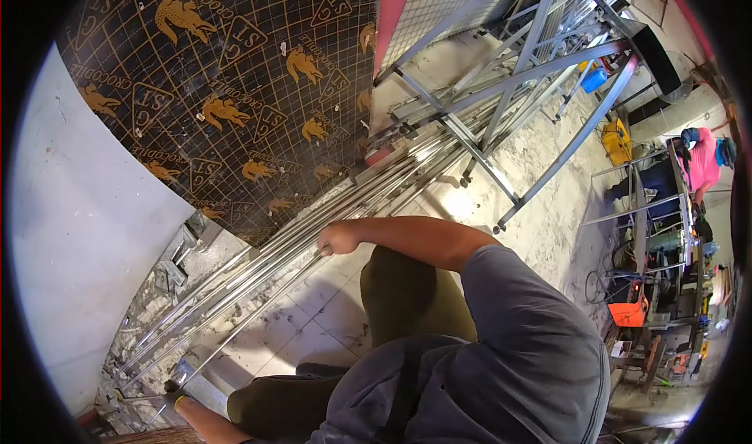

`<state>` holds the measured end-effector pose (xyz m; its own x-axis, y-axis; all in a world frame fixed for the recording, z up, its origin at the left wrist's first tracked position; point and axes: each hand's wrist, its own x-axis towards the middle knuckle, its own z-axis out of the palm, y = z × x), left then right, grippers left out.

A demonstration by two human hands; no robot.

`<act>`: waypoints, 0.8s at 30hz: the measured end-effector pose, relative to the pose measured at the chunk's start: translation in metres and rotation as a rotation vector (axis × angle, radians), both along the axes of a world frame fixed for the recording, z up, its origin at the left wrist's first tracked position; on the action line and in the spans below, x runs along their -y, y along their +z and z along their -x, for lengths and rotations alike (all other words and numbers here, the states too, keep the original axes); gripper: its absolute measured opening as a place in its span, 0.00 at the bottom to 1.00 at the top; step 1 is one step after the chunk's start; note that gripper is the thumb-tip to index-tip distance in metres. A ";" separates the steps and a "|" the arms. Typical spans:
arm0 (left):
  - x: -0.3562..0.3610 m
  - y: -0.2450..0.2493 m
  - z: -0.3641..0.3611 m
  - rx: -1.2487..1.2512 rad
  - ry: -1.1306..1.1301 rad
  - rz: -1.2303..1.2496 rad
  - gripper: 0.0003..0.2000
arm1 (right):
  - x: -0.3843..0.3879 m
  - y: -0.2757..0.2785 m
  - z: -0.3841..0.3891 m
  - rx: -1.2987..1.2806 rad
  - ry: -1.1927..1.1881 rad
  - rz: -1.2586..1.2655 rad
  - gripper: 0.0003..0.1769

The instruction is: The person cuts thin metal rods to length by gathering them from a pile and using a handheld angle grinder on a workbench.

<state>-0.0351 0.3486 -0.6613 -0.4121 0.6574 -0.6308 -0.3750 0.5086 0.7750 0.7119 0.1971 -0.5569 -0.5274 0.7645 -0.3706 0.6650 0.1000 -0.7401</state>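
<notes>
My right hand (338,238), bare, is closed around the upper end of a thin metal bar (254,316). The bar slants down and left over the tiled floor, beside a bundle of long metal bars and tubes (227,291). At its lower end is my left hand (174,395), in what looks like a dark glove with a yellow cuff. That hand is small and dark in the view, so its fingers and its hold on the bar cannot be made out.
A black panel with crocodile prints (258,115) stands beyond the bundle. Metal frames with crossed legs (501,99) stand over more bars. To the right, a person in a pink top (705,162) is at a metal bench, near a yellow case (616,141) and an orange container (629,312).
</notes>
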 end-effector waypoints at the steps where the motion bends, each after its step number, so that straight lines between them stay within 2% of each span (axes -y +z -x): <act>1: 0.006 -0.002 -0.003 0.039 0.021 0.010 0.18 | -0.004 0.005 0.014 -0.002 0.009 0.002 0.16; 3: 0.015 0.000 -0.006 0.086 0.052 0.017 0.18 | -0.008 0.002 0.052 -0.014 0.019 0.007 0.16; 5: 0.021 0.000 -0.009 0.127 0.072 0.026 0.19 | -0.035 -0.046 0.105 0.088 0.324 -0.096 0.18; 7: 0.023 -0.007 -0.012 0.188 0.089 0.025 0.19 | -0.034 0.012 0.157 0.068 0.028 -0.050 0.19; 9: 0.022 -0.010 -0.012 0.235 0.085 0.013 0.19 | -0.050 0.024 0.180 0.118 -0.038 -0.045 0.19; 11: 0.024 -0.015 -0.008 0.194 -0.016 -0.046 0.20 | -0.061 0.023 0.185 0.151 -0.090 -0.034 0.19; 12: 0.027 -0.013 -0.005 -0.228 -0.402 -0.074 0.19 | -0.061 0.006 0.184 0.148 -0.073 -0.078 0.17; 13: 0.030 -0.010 -0.005 -0.719 -0.681 -0.101 0.19 | -0.060 -0.005 0.180 0.153 -0.058 -0.123 0.15; 15: 0.021 -0.018 -0.018 0.145 0.071 0.075 0.18 | -0.053 0.004 0.174 0.178 0.021 -0.062 0.13; 17: 0.021 -0.001 -0.025 0.187 0.085 0.091 0.17 | -0.042 0.035 0.162 0.201 0.027 0.009 0.12; 18: 0.019 0.014 -0.035 0.106 0.050 0.173 0.18 | -0.039 0.033 0.161 0.218 0.041 -0.010 0.11; 19: 0.011 0.005 -0.017 0.227 0.147 0.194 0.18 | -0.036 0.030 0.161 0.230 0.059 -0.027 0.11; 21: 0.011 0.029 -0.020 0.372 0.175 0.172 0.21 | -0.022 0.063 0.155 0.245 0.045 -0.053 0.11; 24: 0.039 0.076 -0.034 0.396 0.301 0.243 0.28 | -0.002 0.125 0.163 0.217 -0.017 -0.038 0.12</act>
<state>-0.0012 0.3099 -0.5852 -0.2597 0.3632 -0.8948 -0.7708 0.4803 0.4187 0.5492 0.1990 -0.4319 -0.4251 0.7885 -0.4446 0.8101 0.1123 -0.5754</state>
